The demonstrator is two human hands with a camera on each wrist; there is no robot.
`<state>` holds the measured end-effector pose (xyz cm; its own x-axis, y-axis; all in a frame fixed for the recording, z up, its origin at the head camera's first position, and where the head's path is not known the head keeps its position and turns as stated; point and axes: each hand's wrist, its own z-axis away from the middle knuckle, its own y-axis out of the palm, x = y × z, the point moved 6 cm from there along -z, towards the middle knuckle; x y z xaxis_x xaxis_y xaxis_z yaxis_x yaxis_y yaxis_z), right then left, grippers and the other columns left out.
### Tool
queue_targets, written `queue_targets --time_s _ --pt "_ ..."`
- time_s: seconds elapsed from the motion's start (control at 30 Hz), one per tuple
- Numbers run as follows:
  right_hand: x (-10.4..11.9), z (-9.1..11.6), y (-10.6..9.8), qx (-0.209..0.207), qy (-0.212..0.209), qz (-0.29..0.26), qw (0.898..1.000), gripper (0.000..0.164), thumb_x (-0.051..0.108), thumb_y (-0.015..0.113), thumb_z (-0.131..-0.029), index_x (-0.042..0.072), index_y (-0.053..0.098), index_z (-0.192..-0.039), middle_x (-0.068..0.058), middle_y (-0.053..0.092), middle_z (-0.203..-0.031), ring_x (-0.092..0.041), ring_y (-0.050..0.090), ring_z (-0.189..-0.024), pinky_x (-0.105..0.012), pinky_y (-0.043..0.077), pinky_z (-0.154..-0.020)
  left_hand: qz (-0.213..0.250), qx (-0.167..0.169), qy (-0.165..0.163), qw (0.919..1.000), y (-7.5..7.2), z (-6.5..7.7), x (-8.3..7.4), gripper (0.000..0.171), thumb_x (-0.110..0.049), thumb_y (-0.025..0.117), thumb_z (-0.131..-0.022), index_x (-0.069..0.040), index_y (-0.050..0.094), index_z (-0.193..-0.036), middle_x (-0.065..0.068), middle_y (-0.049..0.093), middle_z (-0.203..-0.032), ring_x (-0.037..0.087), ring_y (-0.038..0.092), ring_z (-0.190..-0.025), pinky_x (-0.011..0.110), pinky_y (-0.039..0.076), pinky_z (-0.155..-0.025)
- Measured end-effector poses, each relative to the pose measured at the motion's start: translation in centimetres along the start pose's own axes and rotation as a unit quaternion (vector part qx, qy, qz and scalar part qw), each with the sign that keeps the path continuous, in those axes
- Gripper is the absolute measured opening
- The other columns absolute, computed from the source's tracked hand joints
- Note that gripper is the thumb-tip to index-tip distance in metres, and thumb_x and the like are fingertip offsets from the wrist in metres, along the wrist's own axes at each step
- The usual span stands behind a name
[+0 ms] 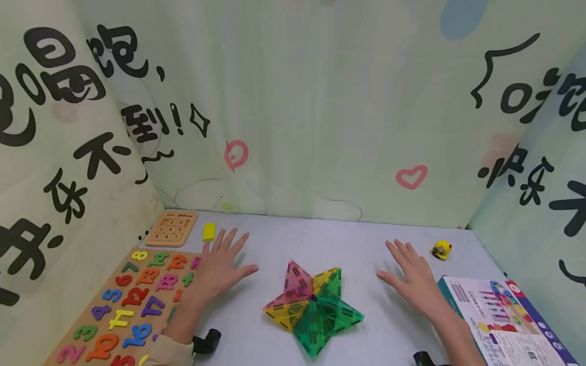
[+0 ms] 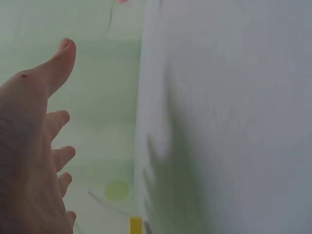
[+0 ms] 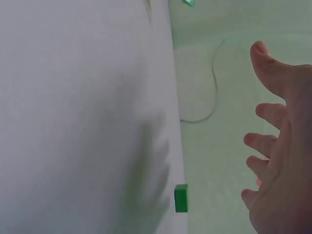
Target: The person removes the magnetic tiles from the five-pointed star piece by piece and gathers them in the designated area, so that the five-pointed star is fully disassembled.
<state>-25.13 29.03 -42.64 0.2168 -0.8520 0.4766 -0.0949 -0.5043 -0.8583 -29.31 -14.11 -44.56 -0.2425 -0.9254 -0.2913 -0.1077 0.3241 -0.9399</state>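
Observation:
A star built of translucent magnetic tiles [image 1: 316,305], in pink, yellow and green, lies on the table between both hands, touched by neither. My left hand [image 1: 220,269] hovers with fingers spread, over the right side of the number board [image 1: 107,310]. In the left wrist view the same hand [image 2: 36,131] has nothing in it, and a yellow block [image 2: 136,225] shows beyond. My right hand [image 1: 412,277] is held above the table, fingers extended, near the boxed set [image 1: 513,320]. In the right wrist view this hand [image 3: 278,141] is bare, with a green block [image 3: 181,198] beyond it.
At the back left are a wooden tray of square tiles [image 1: 171,229] and the yellow block [image 1: 209,232]. A small yellow toy figure [image 1: 441,249] stands at the back right. Printed curtains [image 1: 311,112] enclose the white table [image 1: 357,249] at the back and sides.

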Motion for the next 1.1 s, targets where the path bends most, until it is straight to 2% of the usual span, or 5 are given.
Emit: queue_targets --time_s 0.23,0.47,0.7,0.9,1.1 --pt "2.0 -1.2 2.6 0.056 0.020 -0.061 0.996 0.077 0.047 0.064 -0.093 0.014 0.033 -0.155 -0.020 0.032 -0.160 -0.047 0.026 -0.147 -0.071 0.027 -0.110 0.017 0.015 0.049 0.9985 1.7 -0.4 -3.9 0.083 -0.068 0.060 -0.086 -0.031 0.033 -0.155 0.006 0.026 -0.165 0.036 0.014 -0.155 0.068 0.013 -0.118" --pt "3.5 -2.0 5.0 0.091 0.019 -0.121 0.988 0.068 0.040 0.067 -0.093 0.015 0.041 -0.151 -0.015 0.054 -0.146 -0.040 0.045 -0.139 -0.062 0.038 -0.109 0.036 0.052 0.107 0.9922 3.8 -0.6 -7.7 0.081 -0.071 0.055 -0.087 -0.033 0.032 -0.155 0.003 0.028 -0.164 0.034 0.019 -0.154 0.067 0.019 -0.117" --pt "5.2 -2.3 6.6 0.129 -0.008 -0.184 0.974 0.057 0.033 0.069 -0.093 0.008 0.053 -0.141 -0.012 0.066 -0.127 -0.029 0.064 -0.114 -0.040 0.055 -0.091 0.066 0.105 0.144 0.9818 5.1 -0.3 -11.2 0.082 -0.079 0.051 -0.083 -0.039 0.034 -0.153 0.000 0.030 -0.164 0.029 0.018 -0.155 0.066 0.020 -0.118" --pt "5.5 -2.4 7.5 0.142 -0.007 -0.239 0.960 0.052 0.027 0.069 -0.093 0.004 0.054 -0.137 -0.016 0.067 -0.121 -0.024 0.068 -0.104 -0.028 0.056 -0.081 0.060 0.124 0.173 0.9753 5.8 0.2 -13.2 0.079 -0.080 0.048 -0.084 -0.038 0.039 -0.151 -0.002 0.035 -0.161 0.028 0.019 -0.155 0.064 0.023 -0.118" --pt "5.4 -2.6 8.1 0.127 0.043 -0.289 0.948 0.046 0.016 0.071 -0.091 0.001 0.053 -0.130 -0.011 0.068 -0.096 -0.016 0.063 -0.086 -0.025 0.050 -0.073 0.052 0.122 0.173 0.9759 5.8 0.3 -13.3 0.070 -0.080 0.046 -0.085 -0.036 0.056 -0.139 -0.002 0.043 -0.156 0.030 0.018 -0.155 0.064 0.021 -0.118"
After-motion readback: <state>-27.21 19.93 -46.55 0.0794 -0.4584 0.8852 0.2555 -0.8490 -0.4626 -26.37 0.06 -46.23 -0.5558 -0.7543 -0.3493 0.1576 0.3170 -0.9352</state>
